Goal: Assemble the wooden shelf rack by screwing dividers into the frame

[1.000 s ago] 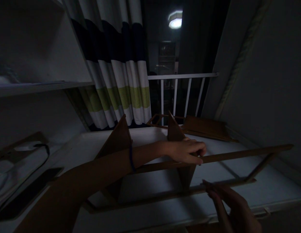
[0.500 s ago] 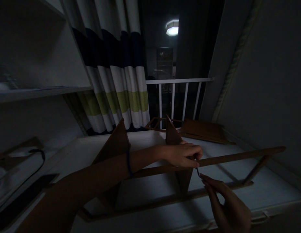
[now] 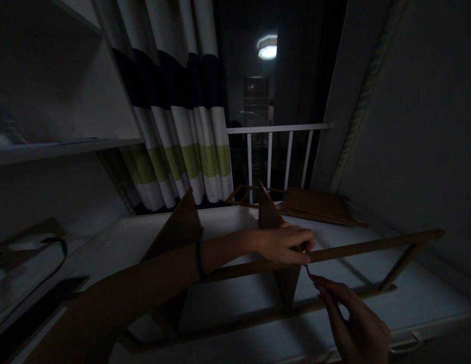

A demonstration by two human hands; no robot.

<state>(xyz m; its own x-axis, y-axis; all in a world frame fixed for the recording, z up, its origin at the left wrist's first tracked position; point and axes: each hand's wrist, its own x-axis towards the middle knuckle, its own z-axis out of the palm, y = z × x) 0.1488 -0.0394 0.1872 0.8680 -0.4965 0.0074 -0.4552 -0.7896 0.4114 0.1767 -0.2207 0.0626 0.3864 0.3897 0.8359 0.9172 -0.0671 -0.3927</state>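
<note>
A brown wooden shelf frame (image 3: pixel 356 249) lies on its side on the white surface, with two boards, a left board (image 3: pixel 178 225) and a middle board (image 3: pixel 269 206), standing up between its rails. My left hand (image 3: pixel 286 243) is wrapped over the upper rail where the middle board meets it, thumb and fingers closed on the wood. Just below, my right hand (image 3: pixel 352 311) pinches a small bent metal hex key (image 3: pixel 308 272). The key's upper end reaches the rail beside my left thumb; the fastener there is hidden.
Another brown wooden panel (image 3: pixel 318 205) lies at the back right, below a white railing (image 3: pixel 279 129) and a dark window. A striped curtain (image 3: pixel 182 121) hangs at the back left. On the left are a white shelf (image 3: pixel 64 146) and a black cable (image 3: pixel 62 258).
The whole view has shifted slightly. Both hands stay at the same joint, and the hex key remains in my right fingers with little visible movement.
</note>
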